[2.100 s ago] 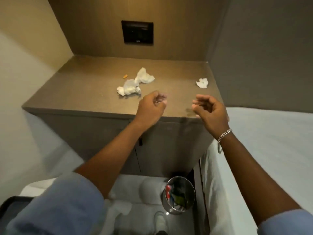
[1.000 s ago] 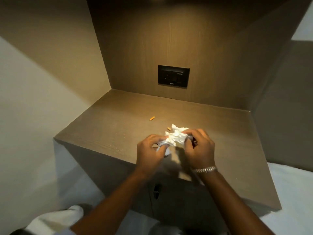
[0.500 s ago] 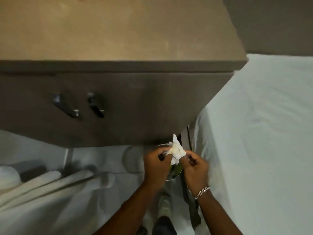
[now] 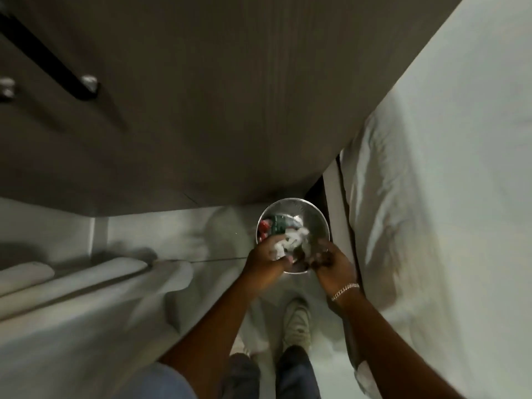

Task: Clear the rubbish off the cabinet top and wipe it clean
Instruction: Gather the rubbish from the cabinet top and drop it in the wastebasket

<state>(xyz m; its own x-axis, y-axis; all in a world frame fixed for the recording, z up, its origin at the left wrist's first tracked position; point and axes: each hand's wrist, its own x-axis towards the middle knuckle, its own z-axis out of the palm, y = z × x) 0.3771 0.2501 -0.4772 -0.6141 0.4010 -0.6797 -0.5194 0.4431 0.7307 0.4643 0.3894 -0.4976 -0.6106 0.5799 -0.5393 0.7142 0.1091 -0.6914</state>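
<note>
Mid-dump — both hands over the bin [image 4: 292, 208], left hand [image 4: 266, 262] grip loosely around crumpled tissue [image 4: 283, 246], right hand [image 4: 331, 262] grip half open, contents unclear. Tabletop out of view — wiping presumably left.

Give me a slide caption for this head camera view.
Both hands drop crumpled tissue into the metal bin beside the cabinet.
</note>
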